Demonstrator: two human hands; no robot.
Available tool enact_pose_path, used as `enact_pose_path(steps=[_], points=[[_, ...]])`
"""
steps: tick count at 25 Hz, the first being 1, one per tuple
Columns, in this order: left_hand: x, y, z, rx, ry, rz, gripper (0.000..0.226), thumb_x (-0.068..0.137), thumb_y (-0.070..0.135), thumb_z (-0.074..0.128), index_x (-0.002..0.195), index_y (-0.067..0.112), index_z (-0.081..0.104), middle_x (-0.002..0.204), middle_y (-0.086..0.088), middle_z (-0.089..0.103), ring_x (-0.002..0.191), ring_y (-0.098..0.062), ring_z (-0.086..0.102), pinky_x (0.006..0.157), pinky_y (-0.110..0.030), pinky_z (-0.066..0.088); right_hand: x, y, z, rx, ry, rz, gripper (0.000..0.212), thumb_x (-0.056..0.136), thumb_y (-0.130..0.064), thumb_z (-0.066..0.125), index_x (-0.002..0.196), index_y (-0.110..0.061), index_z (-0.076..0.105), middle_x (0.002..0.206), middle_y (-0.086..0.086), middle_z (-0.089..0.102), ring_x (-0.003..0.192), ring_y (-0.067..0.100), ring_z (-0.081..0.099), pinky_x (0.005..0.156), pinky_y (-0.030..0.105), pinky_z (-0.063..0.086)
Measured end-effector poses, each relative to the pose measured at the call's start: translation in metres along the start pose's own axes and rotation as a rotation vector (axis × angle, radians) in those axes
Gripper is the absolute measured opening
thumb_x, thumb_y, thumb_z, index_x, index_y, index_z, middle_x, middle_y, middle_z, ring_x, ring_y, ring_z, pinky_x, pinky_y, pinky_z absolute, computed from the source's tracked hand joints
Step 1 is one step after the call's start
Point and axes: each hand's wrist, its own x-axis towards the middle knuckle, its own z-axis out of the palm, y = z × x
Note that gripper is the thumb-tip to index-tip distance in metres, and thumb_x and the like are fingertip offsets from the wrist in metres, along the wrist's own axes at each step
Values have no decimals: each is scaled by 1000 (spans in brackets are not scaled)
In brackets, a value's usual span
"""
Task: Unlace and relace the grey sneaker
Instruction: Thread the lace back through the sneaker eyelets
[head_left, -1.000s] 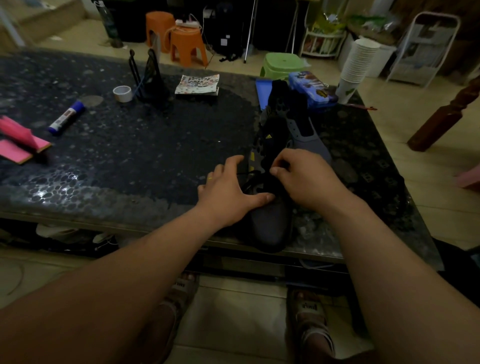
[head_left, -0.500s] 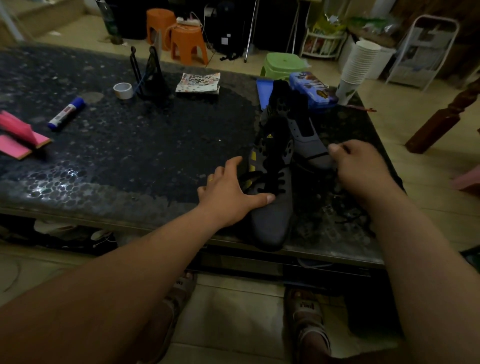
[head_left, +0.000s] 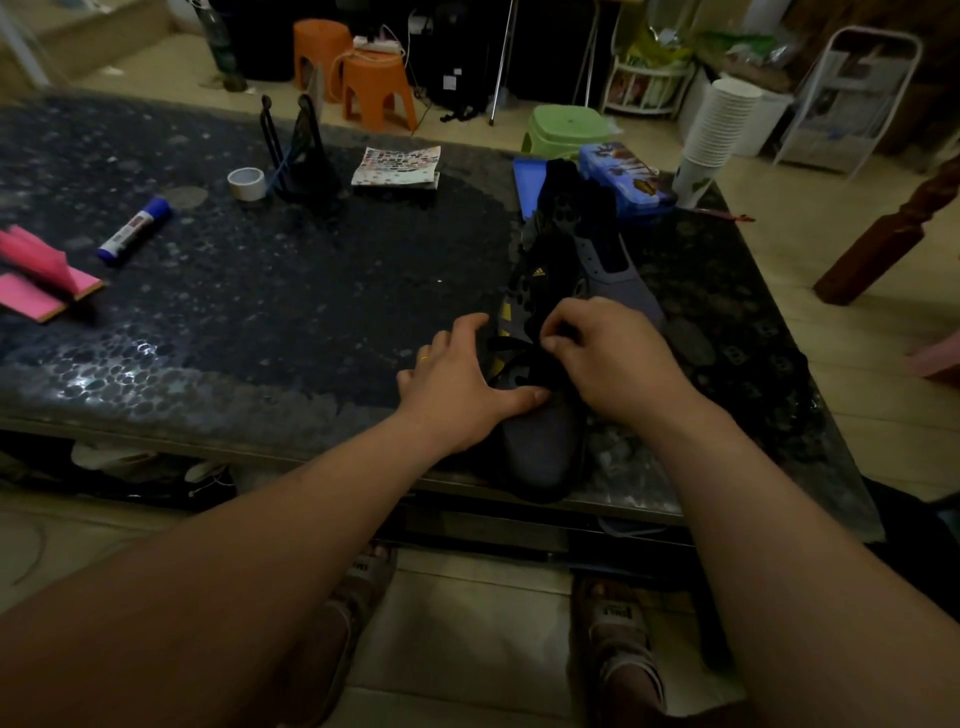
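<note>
1. The grey fabric sneaker with yellow stripes (head_left: 540, 441) lies at the near edge of the dark pebbled surface (head_left: 260, 291).
2. The left hand (head_left: 457, 384), fingers spread flat, steadies the sneaker's toe. The right hand (head_left: 608, 358) pinches the black lace (head_left: 506, 344) just above it.
3. Probably unlacing; next, draw that crossing free.

So the right hand (head_left: 608, 358) is back over the grey sneaker (head_left: 545, 447). Half a second ago it was swung way out to the right, off the shoe, with a strand of the black lace (head_left: 506, 344) stretched out to its fingertips. Now its thumb and index finger are curled in tight on the lace again, just past the thumb tip of the left hand (head_left: 457, 384), pretty much where they were a full second ago.
</note>
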Motion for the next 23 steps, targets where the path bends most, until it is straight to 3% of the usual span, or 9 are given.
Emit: enact_pose_path(steps=[5,8,12,18,23], points=[[1,-1,1,-11,-8,-5,110,62,79,77,151,41,25,144,4,49,137,-25,44,108,-55,34,6,11,-19,172,100,207,13,103,-26,61,105,-17,69,92,-3,65,88,17,63,76,32,45],[2,-2,1,-10,-15,-9,110,62,80,77,151,42,24,144,4,49,137,-25,44,108,-55,35,-1,11,-23,218,59,131,10,100,-24,65,107,-20,72,90,-9,66,82,8,61,75,28,45],[2,0,1,11,-9,1,109,64,78,77,152,42,24,145,2,49,137,-26,43,108,-55,33,-1,-2,-3,45,-55,49,9,99,-29,64,107,-28,68,107,-3,66,100,18,61,86,39,53],[0,-2,1,-3,-19,-2,109,63,80,76,152,43,23,145,3,49,137,-27,43,108,-56,34,7,-1,-9,86,-21,167,12,103,-29,58,97,-20,63,92,-2,63,86,19,60,68,34,43],[-1,-1,0,-11,-32,-2,111,64,79,76,153,43,22,147,3,47,138,-27,42,110,-56,32,-1,25,-29,159,33,322,25,103,-29,56,81,-17,59,79,4,60,80,28,62,69,35,42]])
